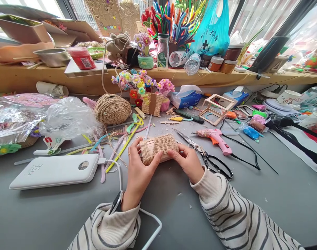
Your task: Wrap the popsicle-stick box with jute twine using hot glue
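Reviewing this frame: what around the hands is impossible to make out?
Head view: the near side of the twine-wrapped block is hidden by the left hand and right hand gripping it.
Head view: the loose strand from the twine ball is too thin to trace to its end.
Head view: the print on the white power bank is too small to read.

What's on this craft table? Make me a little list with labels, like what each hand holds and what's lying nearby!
left hand: grips the left end of the twine-wrapped wooden piece
right hand: grips its right end
left of the hands: white power bank
behind the hands: ball of twine
right of the hands: scissors, pink glue gun
surface: grey table
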`<state>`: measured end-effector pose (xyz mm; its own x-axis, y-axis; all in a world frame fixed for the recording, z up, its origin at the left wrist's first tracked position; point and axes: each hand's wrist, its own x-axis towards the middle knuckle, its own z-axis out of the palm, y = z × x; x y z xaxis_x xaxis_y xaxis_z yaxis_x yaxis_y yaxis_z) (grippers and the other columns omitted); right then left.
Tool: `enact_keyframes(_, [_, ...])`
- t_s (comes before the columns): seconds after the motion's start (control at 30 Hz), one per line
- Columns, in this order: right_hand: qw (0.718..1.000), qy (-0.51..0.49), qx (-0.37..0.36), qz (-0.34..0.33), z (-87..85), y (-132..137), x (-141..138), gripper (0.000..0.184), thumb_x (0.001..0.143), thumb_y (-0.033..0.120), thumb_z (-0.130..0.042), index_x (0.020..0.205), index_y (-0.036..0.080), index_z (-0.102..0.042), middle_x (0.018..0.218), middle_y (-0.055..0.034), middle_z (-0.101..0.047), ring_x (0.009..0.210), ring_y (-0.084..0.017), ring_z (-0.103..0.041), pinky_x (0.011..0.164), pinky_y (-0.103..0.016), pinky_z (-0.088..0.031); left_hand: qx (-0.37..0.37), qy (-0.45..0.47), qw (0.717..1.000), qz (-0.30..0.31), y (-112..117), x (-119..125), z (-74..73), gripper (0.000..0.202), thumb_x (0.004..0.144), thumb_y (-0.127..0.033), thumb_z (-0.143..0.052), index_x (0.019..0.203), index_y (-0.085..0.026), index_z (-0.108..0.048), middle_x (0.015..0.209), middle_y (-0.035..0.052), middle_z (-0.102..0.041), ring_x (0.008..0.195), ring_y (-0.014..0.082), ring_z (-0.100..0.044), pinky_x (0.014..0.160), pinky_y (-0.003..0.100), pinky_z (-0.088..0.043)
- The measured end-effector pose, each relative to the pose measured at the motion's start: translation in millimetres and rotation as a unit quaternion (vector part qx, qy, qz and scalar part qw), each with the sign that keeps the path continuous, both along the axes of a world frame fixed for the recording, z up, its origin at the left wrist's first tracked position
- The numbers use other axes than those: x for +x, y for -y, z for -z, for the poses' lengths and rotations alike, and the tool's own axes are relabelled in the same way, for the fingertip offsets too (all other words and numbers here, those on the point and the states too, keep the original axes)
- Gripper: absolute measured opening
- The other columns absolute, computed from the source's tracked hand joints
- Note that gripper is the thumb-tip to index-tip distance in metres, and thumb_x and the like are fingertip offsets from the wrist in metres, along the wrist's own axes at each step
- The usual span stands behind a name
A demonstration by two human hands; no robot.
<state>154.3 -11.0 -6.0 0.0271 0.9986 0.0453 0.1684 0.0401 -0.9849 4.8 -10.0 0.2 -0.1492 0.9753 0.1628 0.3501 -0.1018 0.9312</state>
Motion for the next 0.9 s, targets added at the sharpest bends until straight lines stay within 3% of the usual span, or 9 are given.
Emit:
enact_keyframes(0.3, [1.000, 0.008, 0.002, 0.006, 0.3, -0.3, 0.4, 0.034, 0.071, 0.050, -0.058, 0.066, 0.017, -0.059, 0.067, -0.0011, -0.056, 0.064, -0.014, -0.047, 0.061, -0.027, -0.041, -0.006, 0.001, 1.000, -0.003, -0.5, 0.2, 1.3, 0.067, 0.065, -0.046, -0.066, 0.119, -0.020, -0.036, 0.124, 0.0110, -0.042, 0.113, 0.0257, -0.046, 0.095, 0.044, -0.037])
enact_keyframes(0.57, [1.000, -0.004, -0.001, 0.003, 0.9, -0.2, 1.0, 0.036, 0.073, 0.052, -0.056, 0.072, 0.017, -0.062, 0.074, -0.0030, -0.060, 0.071, -0.016, -0.052, 0.067, -0.029, -0.044, -0.009, 0.017, 1.000, -0.007, 0.1, 0.8, 0.3, 0.065, 0.064, -0.045, -0.066, 0.118, -0.021, -0.037, 0.123, 0.0102, -0.042, 0.114, 0.0256, -0.045, 0.096, 0.045, -0.036])
enact_keyframes(0.9, [1.000, -0.020, 0.009, -0.004, 1.9, -0.1, 1.7, 0.036, 0.076, 0.052, -0.052, 0.067, 0.018, -0.060, 0.065, -0.0016, -0.055, 0.070, -0.017, -0.051, 0.067, -0.031, -0.045, -0.011, 0.009, 1.000, -0.004, -0.1, 0.4, 1.4, 0.066, 0.066, -0.045, -0.065, 0.119, -0.020, -0.036, 0.122, 0.0110, -0.043, 0.114, 0.0254, -0.045, 0.096, 0.044, -0.037])
